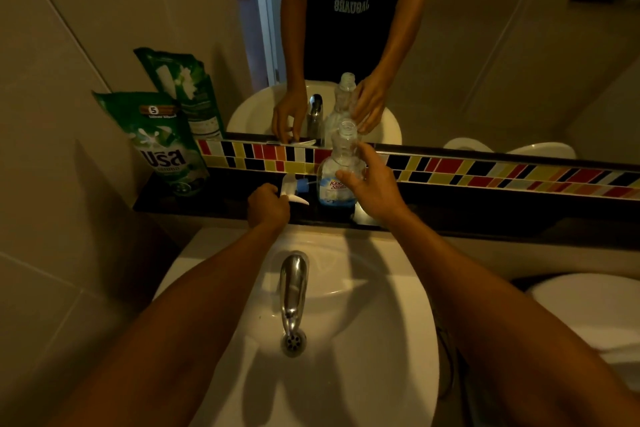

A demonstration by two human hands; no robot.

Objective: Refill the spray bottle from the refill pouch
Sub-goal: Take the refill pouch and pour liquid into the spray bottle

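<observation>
A clear spray bottle (337, 170) with a blue label stands upright on the dark shelf (194, 203) behind the sink, its neck open with no cap on. My right hand (372, 182) wraps around its right side. The white trigger sprayer head (293, 188) with a blue collar lies on the shelf just left of the bottle, and my left hand (268, 206) is closed on it. A green refill pouch (159, 142) leans upright against the wall at the shelf's left end.
A white sink (363, 305) with a chrome tap (293, 291) lies below my arms. A mirror (485, 45) above the coloured tile strip (485, 173) reflects the scene. A white toilet (588, 308) sits at the right.
</observation>
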